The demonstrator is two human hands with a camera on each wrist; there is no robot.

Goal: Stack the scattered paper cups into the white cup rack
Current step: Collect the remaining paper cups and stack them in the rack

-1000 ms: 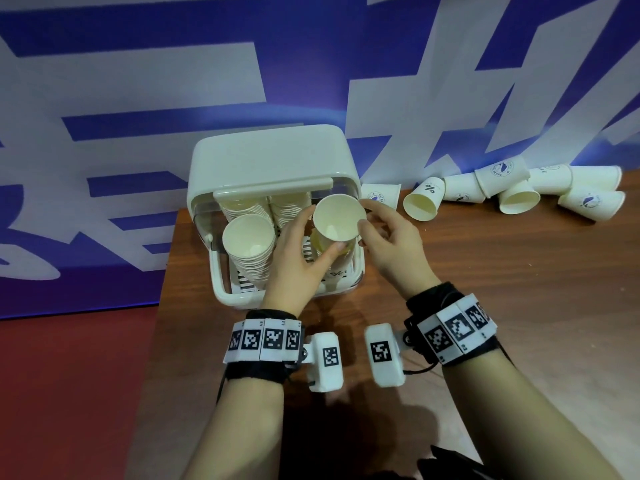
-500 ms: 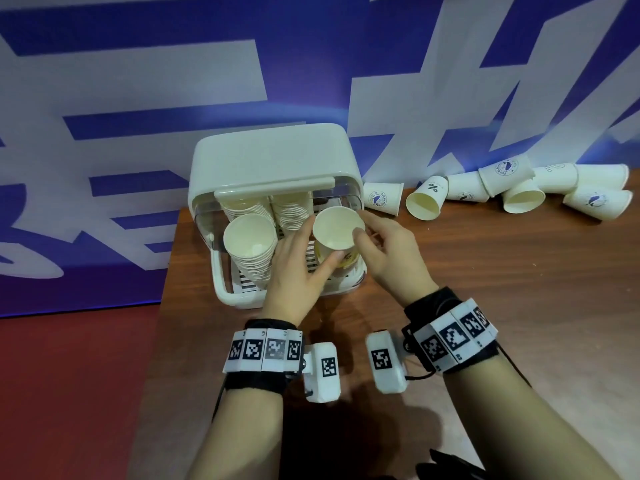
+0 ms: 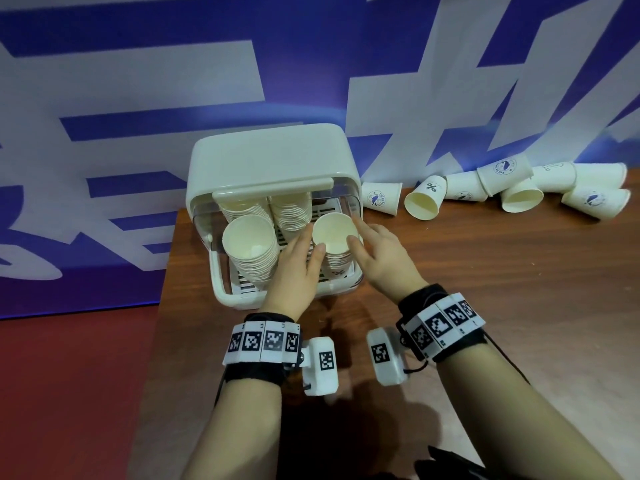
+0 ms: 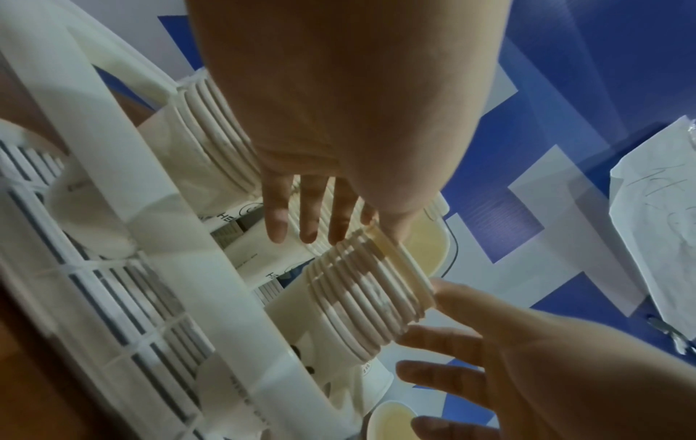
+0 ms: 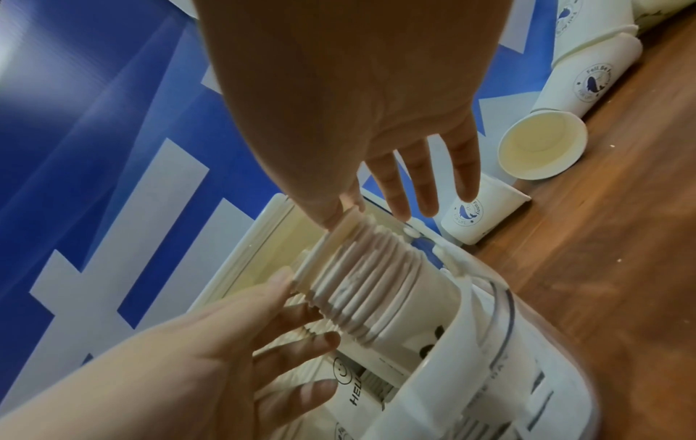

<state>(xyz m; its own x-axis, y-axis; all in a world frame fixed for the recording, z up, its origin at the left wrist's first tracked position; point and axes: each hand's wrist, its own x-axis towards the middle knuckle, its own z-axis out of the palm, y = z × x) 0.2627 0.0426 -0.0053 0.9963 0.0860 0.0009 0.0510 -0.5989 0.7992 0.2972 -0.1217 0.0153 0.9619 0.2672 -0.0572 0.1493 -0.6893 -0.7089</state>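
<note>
- The white cup rack (image 3: 239, 299) stands at the far left of the wooden table (image 3: 502, 323), against the blue and white wall (image 3: 138, 98), with its lid (image 3: 270, 157) tipped up at the back.
- Inside it are nested stacks of paper cups: a front left stack (image 3: 247, 244), two rear stacks under the lid, and the front right stack (image 3: 334, 233), which leans with its open mouth toward the viewer.
- The left hand (image 3: 294, 268) sits on the left of that right stack, fingers straight and slightly spread, the fingertips (image 4: 277, 226) beside the stacked rims; whether they touch is unclear.
- The right hand (image 3: 381, 258) flanks the same stack on its right, fingers (image 5: 399, 190) extended and parted, thumb tip at the top rim.
- Neither hand curls round a cup; the stack lies between the two palms.
- The scattered cups (image 3: 519, 192) lie on their sides in a row at the far right of the table, well apart from both hands, and one cup (image 3: 381, 199) stands upside down just right of the rack.
</note>
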